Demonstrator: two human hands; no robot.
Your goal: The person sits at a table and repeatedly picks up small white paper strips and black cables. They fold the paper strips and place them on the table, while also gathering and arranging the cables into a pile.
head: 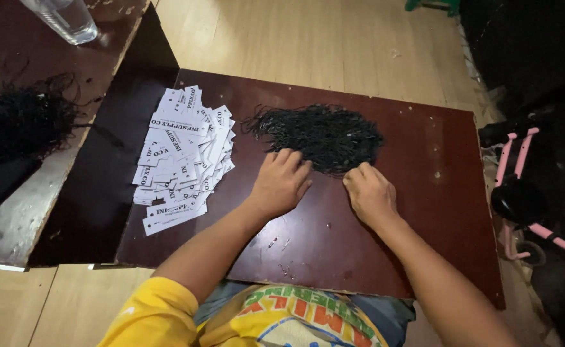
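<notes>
Head view: looked down on a dark red-brown table. Left hand flat, fingers loosely spread, tips touching the near edge of a heap of black strings. Right hand curled at the same edge, fingers narrow, pinching at strands; actual hold impossible to tell. Pile of white paper tags just left of the heap.
</notes>
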